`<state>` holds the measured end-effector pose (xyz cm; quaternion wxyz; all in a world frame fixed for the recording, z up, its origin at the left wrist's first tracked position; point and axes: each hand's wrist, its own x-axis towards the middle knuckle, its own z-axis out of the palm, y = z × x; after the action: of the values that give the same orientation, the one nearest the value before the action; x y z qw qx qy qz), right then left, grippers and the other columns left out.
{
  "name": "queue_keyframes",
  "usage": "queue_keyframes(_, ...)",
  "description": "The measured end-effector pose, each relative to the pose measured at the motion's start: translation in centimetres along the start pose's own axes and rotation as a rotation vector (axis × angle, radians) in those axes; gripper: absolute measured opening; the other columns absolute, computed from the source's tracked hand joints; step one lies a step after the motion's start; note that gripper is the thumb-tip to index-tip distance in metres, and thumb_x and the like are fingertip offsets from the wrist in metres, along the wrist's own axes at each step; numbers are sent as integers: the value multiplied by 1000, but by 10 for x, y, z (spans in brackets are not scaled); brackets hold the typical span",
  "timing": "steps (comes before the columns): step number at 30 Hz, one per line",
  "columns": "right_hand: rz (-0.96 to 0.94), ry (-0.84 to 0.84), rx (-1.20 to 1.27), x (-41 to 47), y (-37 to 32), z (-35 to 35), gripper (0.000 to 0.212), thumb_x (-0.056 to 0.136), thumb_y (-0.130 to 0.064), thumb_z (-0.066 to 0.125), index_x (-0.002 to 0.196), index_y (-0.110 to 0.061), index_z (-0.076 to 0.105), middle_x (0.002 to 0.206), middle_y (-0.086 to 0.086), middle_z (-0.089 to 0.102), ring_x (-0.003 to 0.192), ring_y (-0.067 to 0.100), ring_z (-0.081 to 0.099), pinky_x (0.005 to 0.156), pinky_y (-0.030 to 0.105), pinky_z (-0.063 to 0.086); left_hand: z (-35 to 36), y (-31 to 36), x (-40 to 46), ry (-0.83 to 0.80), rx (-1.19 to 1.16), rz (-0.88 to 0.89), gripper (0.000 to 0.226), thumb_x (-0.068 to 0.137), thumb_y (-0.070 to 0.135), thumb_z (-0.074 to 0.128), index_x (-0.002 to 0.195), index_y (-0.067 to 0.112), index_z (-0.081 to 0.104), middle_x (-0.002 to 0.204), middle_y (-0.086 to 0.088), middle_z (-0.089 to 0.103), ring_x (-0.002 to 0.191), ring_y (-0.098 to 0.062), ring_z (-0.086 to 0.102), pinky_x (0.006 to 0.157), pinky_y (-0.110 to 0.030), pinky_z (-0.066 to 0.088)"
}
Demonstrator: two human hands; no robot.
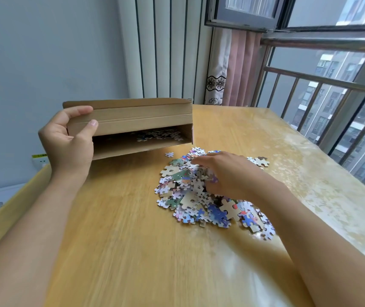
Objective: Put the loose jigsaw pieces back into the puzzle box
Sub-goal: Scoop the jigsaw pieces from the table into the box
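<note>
A brown cardboard puzzle box [132,120] is held tilted above the wooden table [121,229], its open side facing me. Several jigsaw pieces [159,135] lie inside it. My left hand [70,140] grips the box's left end, thumb on the front and fingers over the top. A heap of loose colourful jigsaw pieces [190,196] lies on the table to the right of the box. My right hand [223,173] lies palm down on the heap, its fingers curled into the pieces; whether it holds any is hidden. One single piece [169,154] lies apart near the box.
The table stands against a window with a metal railing [323,80] on the right. A pink curtain [239,69] and white vertical panels [163,47] are behind the table. A wall socket [40,160] is at the left, below the table edge.
</note>
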<state>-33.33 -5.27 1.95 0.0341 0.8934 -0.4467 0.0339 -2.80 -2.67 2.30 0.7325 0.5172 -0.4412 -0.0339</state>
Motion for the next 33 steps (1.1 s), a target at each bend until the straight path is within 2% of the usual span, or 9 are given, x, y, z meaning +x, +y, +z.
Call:
queue_keyframes(3,109,-64,46,-2,6,5,85,83,-48,72,155,-28,30,154,-2,39,132,25,44,102,44,50,0,-1,0,1,2,-1,23,83,11,72,95,31,72,96,17,70,96,2,64,93,-16,48)
queue_keyframes(6,197,-105,60,-1,8,6,70,83,-53,71,140,-20,46,130,3,57,113,26,55,91,39,51,0,-1,1,-1,4,-1,23,83,11,72,96,30,72,96,16,70,97,3,63,94,-16,47)
queue_keyframes(9,210,-43,55,0,7,4,55,82,-46,72,130,-23,56,108,1,65,95,25,60,78,39,55,0,0,1,-3,1,-5,22,83,11,72,97,28,73,97,16,70,98,2,64,94,-15,47)
queue_keyframes(13,211,38,69,1,8,1,50,86,-32,71,134,-30,57,110,0,68,89,22,63,70,33,54,-1,1,0,-1,4,-14,21,84,12,72,99,26,73,98,16,70,99,2,64,92,-12,46)
queue_keyframes(21,181,222,245,1,17,-1,28,92,-18,70,120,-20,70,112,4,73,98,26,68,86,42,57,-1,3,0,1,8,-20,20,84,12,72,101,23,74,97,18,70,99,3,64,94,-14,46)
queue_keyframes(26,195,406,449,4,20,-2,35,88,-27,78,120,-16,70,103,-1,73,81,12,67,65,10,49,-1,4,1,3,0,-25,21,85,12,73,101,24,74,97,18,70,98,4,64,91,-11,45)
queue_keyframes(27,200,425,512,4,18,-2,37,86,-27,80,119,-16,70,102,-2,73,79,10,68,67,11,51,-1,4,1,2,-1,-27,21,85,12,73,101,25,74,97,18,70,98,3,64,91,-11,45)
queue_keyframes(30,149,452,609,4,14,-3,36,79,-27,85,111,-17,74,98,-5,76,86,9,71,83,32,59,-1,5,1,1,-7,-32,21,85,11,73,101,25,74,98,17,71,98,3,64,91,-11,45)
queue_keyframes(33,71,491,640,4,6,-2,30,78,-24,84,106,-19,77,94,-8,77,84,2,71,81,31,59,-1,7,3,-13,-13,-37,22,86,10,72,103,23,74,101,13,71,97,6,63,89,-9,45)
